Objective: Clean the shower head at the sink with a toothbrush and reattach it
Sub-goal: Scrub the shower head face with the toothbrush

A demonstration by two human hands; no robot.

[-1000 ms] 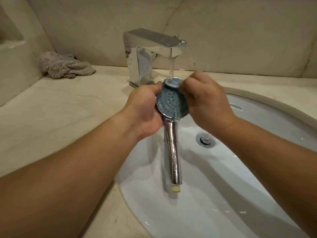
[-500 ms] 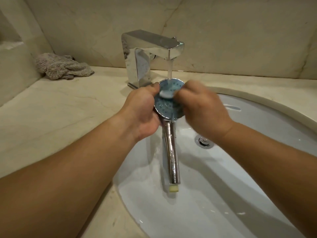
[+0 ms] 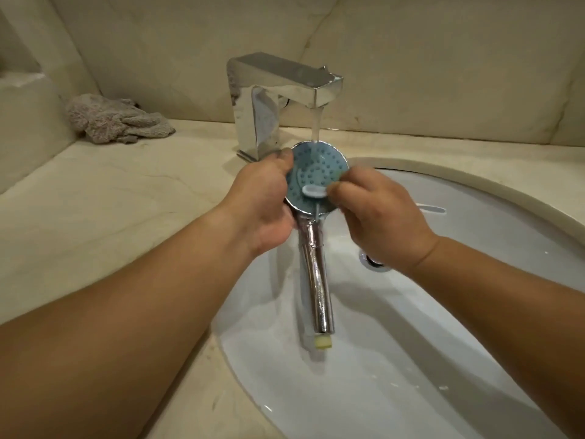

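Note:
The chrome shower head (image 3: 311, 172) has a round blue nozzle face turned up toward me and a long handle hanging down over the white sink (image 3: 474, 359). My left hand (image 3: 262, 204) grips it at the left rim and neck. My right hand (image 3: 380, 213) pinches a white toothbrush (image 3: 313, 190), whose head lies across the lower part of the blue face. Water from the chrome faucet (image 3: 285, 90) falls on the top of the face.
A crumpled grey cloth (image 3: 117, 122) lies on the beige stone counter (image 3: 110, 210) at the back left. The sink drain (image 3: 375, 259) shows just below my right wrist. A stone wall rises right behind the faucet.
My right hand has slid down and to the right, drawing the toothbrush from the top of the blue face to its lower part. More of the face shows now.

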